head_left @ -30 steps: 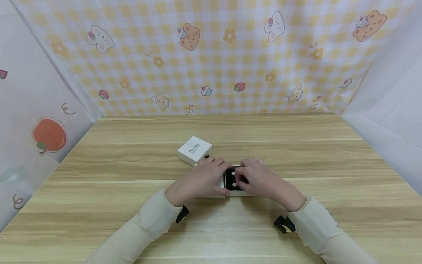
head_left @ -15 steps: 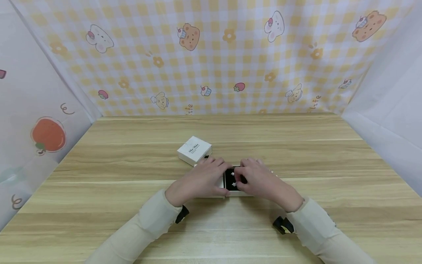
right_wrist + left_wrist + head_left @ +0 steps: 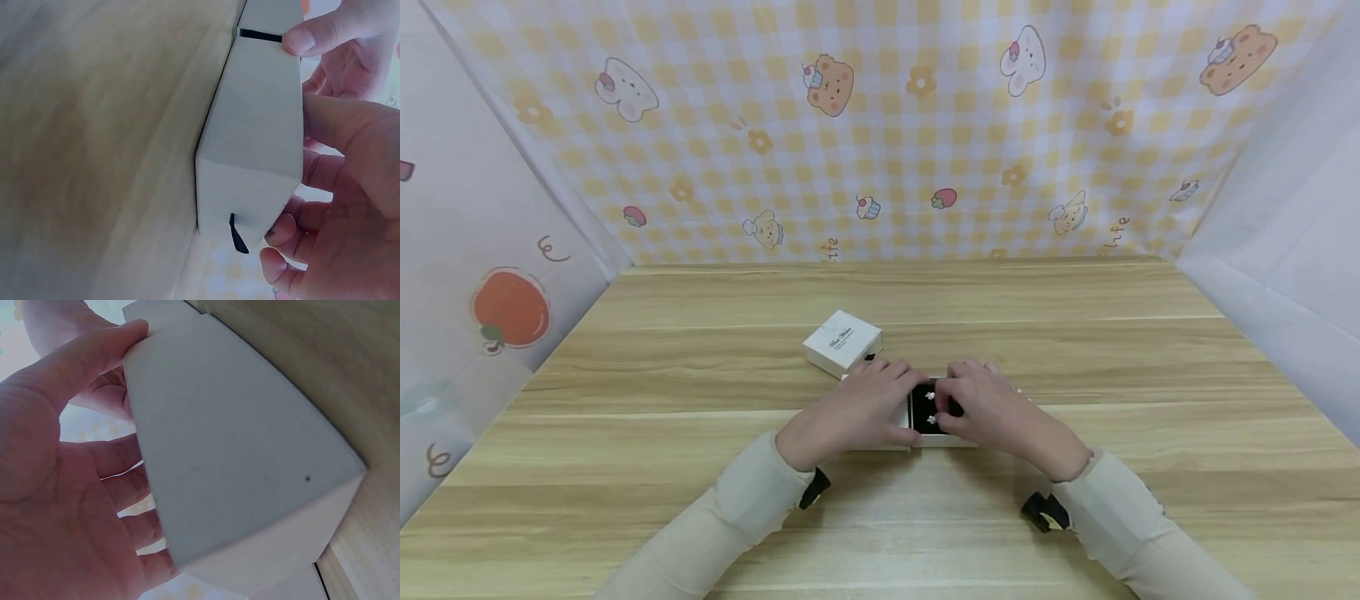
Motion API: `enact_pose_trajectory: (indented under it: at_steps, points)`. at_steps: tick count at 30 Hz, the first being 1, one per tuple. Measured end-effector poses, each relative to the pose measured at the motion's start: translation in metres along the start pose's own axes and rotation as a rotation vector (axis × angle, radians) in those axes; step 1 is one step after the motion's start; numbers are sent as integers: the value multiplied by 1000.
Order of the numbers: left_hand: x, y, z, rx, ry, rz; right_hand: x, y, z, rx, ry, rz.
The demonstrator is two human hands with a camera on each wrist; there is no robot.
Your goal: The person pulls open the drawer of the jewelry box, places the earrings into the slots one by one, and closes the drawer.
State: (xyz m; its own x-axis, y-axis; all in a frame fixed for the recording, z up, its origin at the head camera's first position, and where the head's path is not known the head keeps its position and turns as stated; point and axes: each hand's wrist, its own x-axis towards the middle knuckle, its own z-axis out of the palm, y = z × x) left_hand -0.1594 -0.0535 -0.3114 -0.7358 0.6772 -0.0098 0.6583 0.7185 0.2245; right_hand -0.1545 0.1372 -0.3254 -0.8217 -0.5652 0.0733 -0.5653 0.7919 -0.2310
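Observation:
A white slide-out jewellery box (image 3: 225, 444) lies on the table, its drawer (image 3: 947, 441) pulled out to the right. Black padding (image 3: 921, 408) lines the drawer and carries small silvery earrings (image 3: 930, 397). My left hand (image 3: 861, 408) grips the box's sleeve, thumb at the near edge and fingers over the far side. Curled over the drawer, my right hand (image 3: 996, 410) has its thumb and forefinger down at the black padding. What lies between these fingertips is hidden. A black ribbon pull (image 3: 237, 234) sticks out of the drawer's end in the right wrist view.
Behind my left hand stands another white box (image 3: 842, 340) with black lettering on top. Small pale bits (image 3: 1018, 389) show just past my right hand, too small to identify. A checked curtain (image 3: 895, 150) hangs along the wooden table's back edge (image 3: 895, 265).
Almost nothing has changed. My right hand and wrist have shifted very slightly to the left; my left hand keeps its grip on the sleeve.

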Motion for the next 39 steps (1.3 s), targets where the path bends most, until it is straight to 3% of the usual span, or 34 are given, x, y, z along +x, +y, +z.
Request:
enact_pose_trajectory:
  at_steps: [14,25,39]
  points:
    - [1,1,-1,25,-18,-19,-6,12,-26,136,23,-5]
    - [0,2,-2,11,-24,-28,-15,16,-36,172,-267,103]
    - [-2,0,-4,-12,-24,-17,-13,14,-28,162,-282,113]
